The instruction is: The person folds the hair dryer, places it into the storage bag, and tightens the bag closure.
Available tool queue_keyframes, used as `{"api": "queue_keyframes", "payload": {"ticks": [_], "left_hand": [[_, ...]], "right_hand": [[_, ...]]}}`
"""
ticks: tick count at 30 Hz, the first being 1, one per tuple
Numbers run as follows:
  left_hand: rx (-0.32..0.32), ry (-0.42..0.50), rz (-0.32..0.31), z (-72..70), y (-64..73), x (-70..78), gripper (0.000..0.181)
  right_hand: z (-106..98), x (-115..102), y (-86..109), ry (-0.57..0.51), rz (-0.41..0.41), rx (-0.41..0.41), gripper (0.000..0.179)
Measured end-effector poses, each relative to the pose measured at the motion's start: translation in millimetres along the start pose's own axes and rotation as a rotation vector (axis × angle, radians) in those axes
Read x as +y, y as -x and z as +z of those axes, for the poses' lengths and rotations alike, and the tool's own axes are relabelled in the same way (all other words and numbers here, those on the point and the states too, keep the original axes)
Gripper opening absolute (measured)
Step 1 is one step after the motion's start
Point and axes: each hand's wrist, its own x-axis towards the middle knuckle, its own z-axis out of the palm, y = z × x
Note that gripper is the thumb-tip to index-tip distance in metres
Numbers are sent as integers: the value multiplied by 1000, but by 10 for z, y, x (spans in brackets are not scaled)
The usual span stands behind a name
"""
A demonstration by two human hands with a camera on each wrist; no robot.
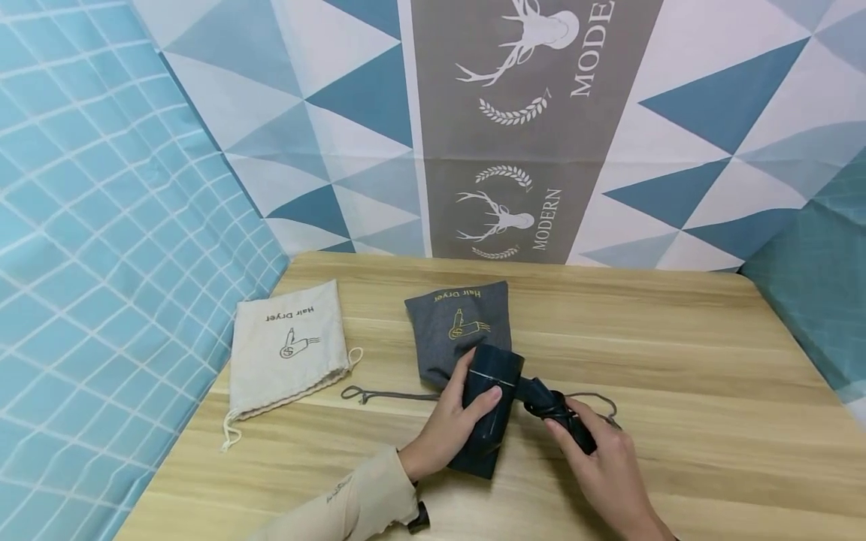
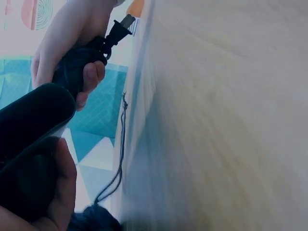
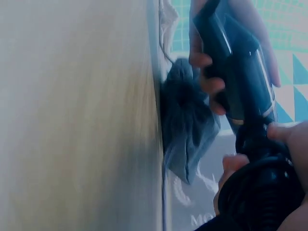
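While only the left wrist view shows a plug, the left hand grips a glossy, dark hair dryer, the right hand its cord-wrapped handle.

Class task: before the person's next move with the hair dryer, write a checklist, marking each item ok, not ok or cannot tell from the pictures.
1. Left hand grips the hair dryer by its barrel: ok.
2. Right hand holds the handle: ok.
3. Cord wound around the handle: ok.
4. Plug tucked away: not ok, it sticks out.
5. Grey pouch mouth open: cannot tell.
6. White pouch clear of the dryer: ok.
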Motion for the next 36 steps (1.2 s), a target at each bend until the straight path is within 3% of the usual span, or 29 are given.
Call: {"api": "queue_keyframes", "payload": {"ticks": [5,8,12,20,24,29,33,36], "left_hand": [[48,35,33,122,8,8,67],[52,30,33,147,-9,15,68],[65,6,13,85,-23,64,67],[84,23,-11,-96,-87,203,60],[43,36,-11,-64,-72,167,61],[-4,36,5,-21,-59,134,64],[-28,9,-9,-71,-97,171,64],[-37,57,-33,-110,-153,215,64]], "right_hand": [[22,-94,14,-47,274,-114,49],[-20,-107,1,-75,378,-163,55],[-79,-86,-13,-134,362,-243,56],[-125,-39,-26,-319,230,-317,53],[-130,-31,-22,-420,256,-357,44],[-161,-21,-34,-456,297,-374,41],[-188,-26,-37,-474,323,-399,42],[-201,-26,-29,-484,307,-391,40]]}}
